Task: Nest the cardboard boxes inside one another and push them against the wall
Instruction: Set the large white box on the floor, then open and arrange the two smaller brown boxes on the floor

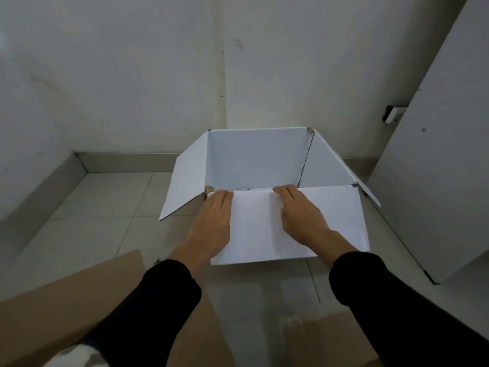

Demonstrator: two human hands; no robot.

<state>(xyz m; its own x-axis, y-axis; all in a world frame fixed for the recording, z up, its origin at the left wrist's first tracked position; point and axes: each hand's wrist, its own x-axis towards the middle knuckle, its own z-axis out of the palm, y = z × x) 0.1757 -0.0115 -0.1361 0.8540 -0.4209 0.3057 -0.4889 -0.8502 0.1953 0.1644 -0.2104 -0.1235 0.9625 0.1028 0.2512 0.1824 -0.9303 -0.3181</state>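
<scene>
A large white cardboard box stands open on the tiled floor close to the far wall, its side flaps spread outward. Its near flap hangs down toward me. My left hand lies flat on the left part of that flap, fingertips at the box's front rim. My right hand rests palm-down on the middle of the same flap, fingers also at the rim. A brown cardboard box lies at the lower left under my left arm. Another brown box shows at the bottom right.
The white wall rises just behind the white box, with a metal skirting along its base. A white panel or door leans at the right, close to the box's right flap. Grey floor tiles spread to the left.
</scene>
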